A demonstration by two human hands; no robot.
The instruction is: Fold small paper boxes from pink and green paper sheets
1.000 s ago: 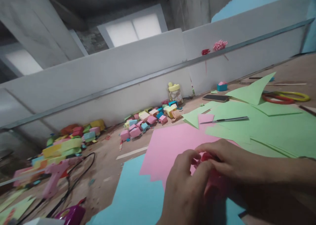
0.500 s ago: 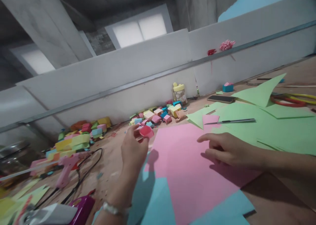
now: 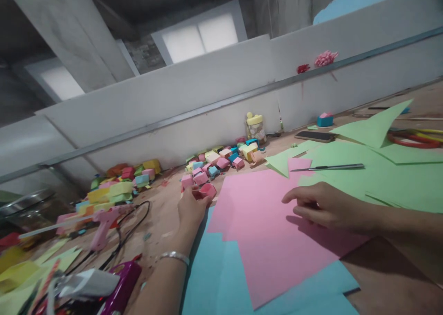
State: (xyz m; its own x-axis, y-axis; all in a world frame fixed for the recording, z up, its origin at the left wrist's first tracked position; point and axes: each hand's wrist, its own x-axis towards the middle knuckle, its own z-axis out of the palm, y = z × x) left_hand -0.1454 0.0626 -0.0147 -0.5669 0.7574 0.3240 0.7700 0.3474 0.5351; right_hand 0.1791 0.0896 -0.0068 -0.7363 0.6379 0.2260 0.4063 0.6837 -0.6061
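Note:
My left hand [image 3: 189, 207] reaches forward and pinches a small red-pink folded paper box [image 3: 206, 190], held low over the table beside a heap of small folded paper boxes [image 3: 214, 163]. A silver bracelet [image 3: 172, 257] circles that wrist. My right hand [image 3: 320, 204] lies on a large pink paper sheet [image 3: 270, 222], fingers loosely stretched and holding nothing. The pink sheet overlaps a blue sheet [image 3: 214, 278].
Green paper sheets [image 3: 380, 176] with scissors [image 3: 328, 168] on them lie at the right. A phone [image 3: 313, 136], a jar [image 3: 255, 128] and coloured rings [image 3: 413, 139] sit further back. At the left are a pink glue gun [image 3: 104, 222], cables, a purple stapler [image 3: 121, 287] and more folded boxes [image 3: 117, 186].
My left hand took the folded box away from my right hand, carried it left and forward, then lowered it toward the heap. My right hand stayed on the pink sheet.

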